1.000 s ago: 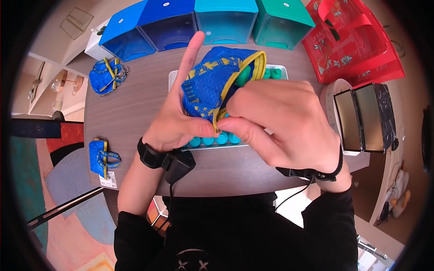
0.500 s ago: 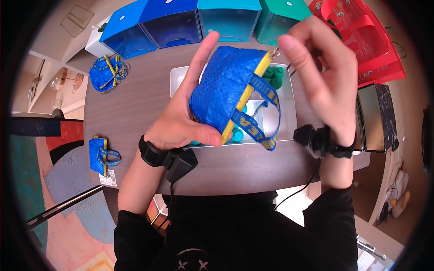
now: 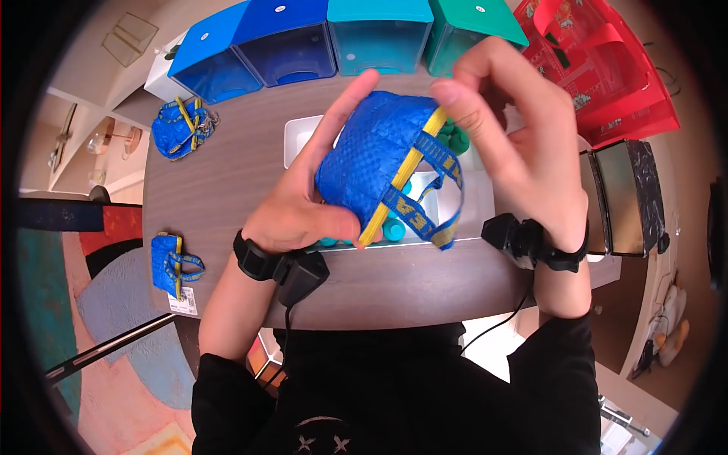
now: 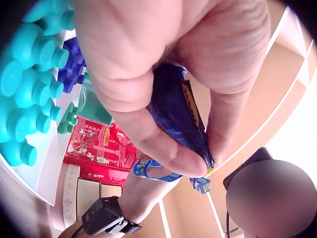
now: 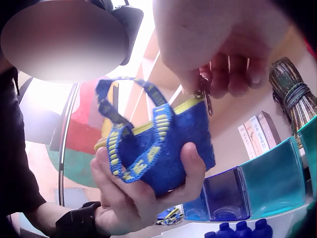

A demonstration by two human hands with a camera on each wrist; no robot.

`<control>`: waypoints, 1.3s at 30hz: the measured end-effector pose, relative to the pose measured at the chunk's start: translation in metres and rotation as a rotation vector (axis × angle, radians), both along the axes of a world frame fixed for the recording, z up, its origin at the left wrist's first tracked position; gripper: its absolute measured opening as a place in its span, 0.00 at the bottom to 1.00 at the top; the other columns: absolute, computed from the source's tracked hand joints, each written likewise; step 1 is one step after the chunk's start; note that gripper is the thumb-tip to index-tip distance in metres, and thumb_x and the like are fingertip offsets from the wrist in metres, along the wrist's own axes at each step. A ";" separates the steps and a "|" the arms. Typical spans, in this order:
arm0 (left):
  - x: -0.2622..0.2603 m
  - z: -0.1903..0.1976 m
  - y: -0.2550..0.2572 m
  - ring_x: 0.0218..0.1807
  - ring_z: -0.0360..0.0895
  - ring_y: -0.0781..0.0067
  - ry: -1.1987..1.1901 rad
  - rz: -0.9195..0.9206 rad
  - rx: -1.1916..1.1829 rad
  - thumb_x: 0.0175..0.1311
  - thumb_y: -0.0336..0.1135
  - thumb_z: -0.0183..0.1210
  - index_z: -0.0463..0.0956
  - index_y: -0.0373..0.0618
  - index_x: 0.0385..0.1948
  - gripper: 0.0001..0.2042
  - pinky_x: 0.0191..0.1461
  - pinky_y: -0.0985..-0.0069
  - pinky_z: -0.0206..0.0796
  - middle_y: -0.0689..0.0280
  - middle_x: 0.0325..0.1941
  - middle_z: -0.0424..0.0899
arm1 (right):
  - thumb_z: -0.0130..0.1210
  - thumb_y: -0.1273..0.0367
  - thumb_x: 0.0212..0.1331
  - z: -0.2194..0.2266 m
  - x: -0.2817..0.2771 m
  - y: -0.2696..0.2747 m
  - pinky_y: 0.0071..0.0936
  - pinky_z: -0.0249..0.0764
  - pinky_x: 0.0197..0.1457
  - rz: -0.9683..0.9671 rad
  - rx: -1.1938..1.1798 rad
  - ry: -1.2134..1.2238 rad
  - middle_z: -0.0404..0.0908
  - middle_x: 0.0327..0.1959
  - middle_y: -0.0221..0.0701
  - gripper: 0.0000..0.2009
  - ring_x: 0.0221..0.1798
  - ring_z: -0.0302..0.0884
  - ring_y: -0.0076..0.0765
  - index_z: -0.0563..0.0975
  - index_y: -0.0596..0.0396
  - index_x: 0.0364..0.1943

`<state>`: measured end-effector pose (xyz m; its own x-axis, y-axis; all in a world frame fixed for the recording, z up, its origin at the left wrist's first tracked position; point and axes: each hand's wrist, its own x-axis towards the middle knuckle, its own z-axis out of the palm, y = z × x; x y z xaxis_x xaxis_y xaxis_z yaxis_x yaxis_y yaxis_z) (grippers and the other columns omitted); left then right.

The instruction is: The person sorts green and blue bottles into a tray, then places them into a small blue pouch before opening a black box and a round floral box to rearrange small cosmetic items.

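A small blue bag (image 3: 379,140) with a yellow zipper edge is raised above the white tray (image 3: 298,144). My left hand (image 3: 292,216) grips its body, thumb near the lower end of the zipper. At the upper end, my right hand (image 3: 531,144) pinches the corner; in the right wrist view a metal clasp (image 5: 208,99) hangs below its thumb. The zipper line looks closed, and patterned blue handles (image 3: 453,178) hang to the right. What the bag holds is hidden. Green bottles (image 3: 458,142) and teal bottles (image 3: 393,230) stand in the tray, partly behind the bag.
Two more small blue bags, one (image 3: 176,129) at the back left and one (image 3: 164,262) at the front left, lie on the table (image 3: 227,167). Blue and green bins (image 3: 377,38) line the back. A red bag (image 3: 599,83) and a black box (image 3: 633,197) are at right.
The bag's mouth, open earlier with a green item inside, is now closed, and its handles face right. My right hand left the lower corner for the upper one.
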<state>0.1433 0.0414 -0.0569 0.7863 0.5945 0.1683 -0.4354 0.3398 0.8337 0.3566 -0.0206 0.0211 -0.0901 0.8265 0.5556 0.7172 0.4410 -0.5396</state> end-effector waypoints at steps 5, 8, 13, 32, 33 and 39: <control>-0.005 -0.004 0.004 0.72 0.63 0.67 -0.074 -0.107 -0.060 0.56 0.44 0.73 0.39 0.48 0.78 0.54 0.73 0.69 0.58 0.61 0.74 0.59 | 0.65 0.70 0.63 -0.003 -0.010 -0.003 0.16 0.69 0.36 0.100 0.041 0.038 0.74 0.29 0.24 0.10 0.33 0.72 0.15 0.74 0.59 0.36; -0.005 -0.002 0.001 0.71 0.65 0.67 -0.077 -0.120 -0.013 0.61 0.46 0.69 0.40 0.48 0.78 0.50 0.72 0.69 0.60 0.61 0.73 0.61 | 0.67 0.74 0.60 -0.004 -0.013 -0.005 0.14 0.71 0.38 0.155 0.012 0.156 0.76 0.33 0.25 0.12 0.34 0.75 0.16 0.73 0.60 0.40; -0.013 0.017 0.001 0.65 0.71 0.68 0.114 -0.175 -0.045 0.63 0.45 0.66 0.47 0.47 0.76 0.44 0.68 0.70 0.64 0.60 0.69 0.67 | 0.67 0.74 0.59 -0.001 -0.019 -0.009 0.15 0.71 0.35 0.185 0.007 0.171 0.79 0.34 0.26 0.12 0.34 0.78 0.17 0.75 0.58 0.41; -0.287 0.024 0.021 0.54 0.78 0.62 1.579 0.518 0.732 0.52 0.35 0.69 0.64 0.46 0.68 0.37 0.61 0.69 0.68 0.51 0.53 0.78 | 0.66 0.73 0.56 0.010 -0.023 -0.018 0.16 0.66 0.30 0.205 0.156 0.043 0.82 0.31 0.26 0.12 0.31 0.77 0.19 0.79 0.57 0.44; -0.289 0.015 0.021 0.55 0.79 0.59 1.648 0.486 0.779 0.51 0.36 0.69 0.65 0.47 0.67 0.37 0.62 0.67 0.68 0.49 0.53 0.79 | 0.66 0.73 0.56 0.011 -0.021 -0.019 0.16 0.66 0.30 0.201 0.158 0.040 0.82 0.31 0.26 0.12 0.31 0.77 0.19 0.79 0.57 0.44; -0.281 0.015 0.023 0.61 0.77 0.51 1.710 0.516 0.754 0.53 0.42 0.70 0.64 0.47 0.69 0.39 0.64 0.64 0.68 0.46 0.57 0.79 | 0.65 0.74 0.56 0.016 -0.011 -0.020 0.16 0.65 0.30 0.184 0.215 0.038 0.82 0.31 0.25 0.11 0.31 0.77 0.18 0.79 0.57 0.43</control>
